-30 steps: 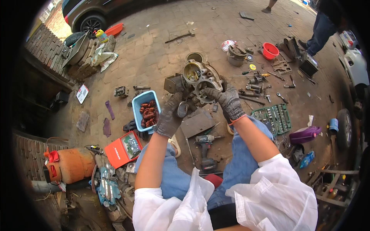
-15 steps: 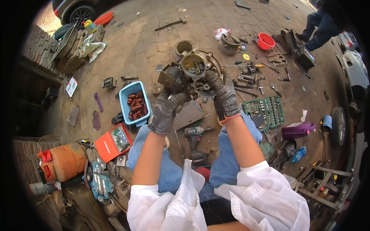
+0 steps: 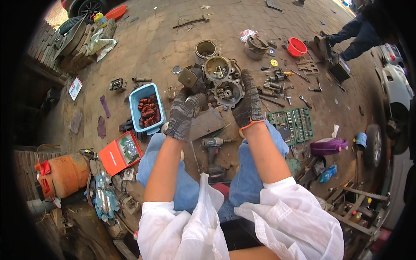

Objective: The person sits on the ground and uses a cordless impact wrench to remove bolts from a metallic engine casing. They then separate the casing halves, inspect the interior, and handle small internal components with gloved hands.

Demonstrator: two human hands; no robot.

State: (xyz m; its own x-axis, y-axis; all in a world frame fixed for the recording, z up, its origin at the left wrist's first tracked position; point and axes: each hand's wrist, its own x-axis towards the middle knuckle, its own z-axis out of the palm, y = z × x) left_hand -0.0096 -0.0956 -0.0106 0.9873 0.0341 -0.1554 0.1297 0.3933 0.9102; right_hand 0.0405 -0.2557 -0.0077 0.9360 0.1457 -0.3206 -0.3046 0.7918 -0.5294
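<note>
Between my hands is a grimy metal gear housing (image 3: 224,79) with two round openings facing up and a boxy block on its left side. Small metal parts show inside both openings. My left hand (image 3: 184,113), in a dark grey knitted glove, closes on the housing's lower left, its fingertips partly hidden. My right hand (image 3: 250,103), gloved alike with an orange cuff, grips the right edge, fingers along the side. Just beyond the housing stands an open metal cylinder (image 3: 205,47). Below it, a cordless impact wrench (image 3: 213,151) lies between my knees.
At left, a blue tub (image 3: 138,96) holds copper-coloured coils, near an open red box (image 3: 113,152) and an orange gas cylinder (image 3: 67,174). At right lie a green socket set (image 3: 291,125), scattered tools, a red basin (image 3: 297,47) and a purple jug (image 3: 328,147). A person's legs (image 3: 353,34) are far right.
The housing has tilted, so its lower opening shows more fully. My right hand has shifted from over that opening to the right edge. My left hand keeps its grip.
</note>
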